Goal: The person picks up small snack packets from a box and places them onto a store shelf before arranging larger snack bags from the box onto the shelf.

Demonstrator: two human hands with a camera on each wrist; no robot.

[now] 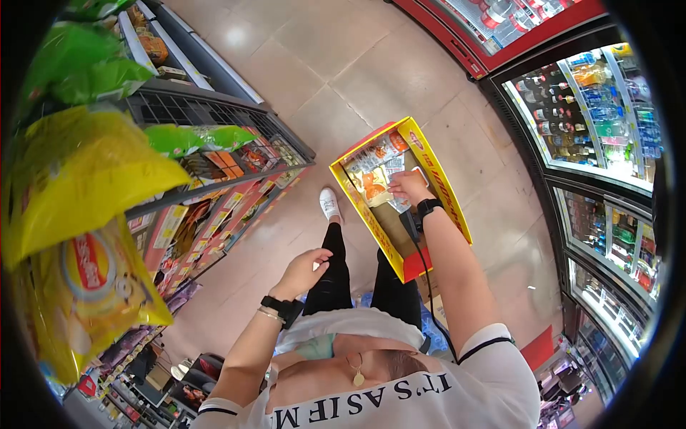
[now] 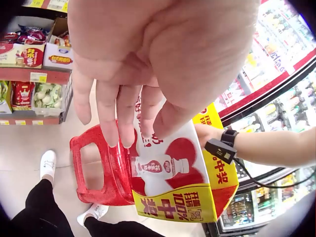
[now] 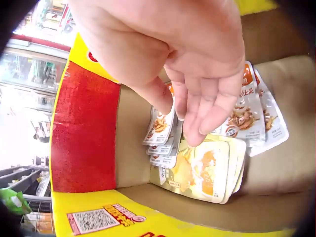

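My right hand (image 1: 411, 186) reaches down into a yellow-and-red cardboard carton (image 1: 446, 193). In the right wrist view, its fingertips hang just over a stack of yellow snack packets (image 3: 202, 173), thumb beside a stack of small white packets (image 3: 160, 131). The fingers are loosely bent, with a gap between thumb and fingertips. More white packets (image 3: 269, 123) with food pictures lie behind the hand. My left hand (image 1: 304, 272) hovers apart from the carton, over the legs, fingers relaxed and holding nothing. Its palm fills the top of the left wrist view.
A red plastic piece with a cut-out (image 2: 101, 163) stands against the carton. Snack shelves (image 1: 214, 179) run along the left, with yellow and green bags (image 1: 86, 186) hanging close by. Drink fridges (image 1: 572, 114) line the right side. A cable (image 1: 432, 300) trails from the right wrist.
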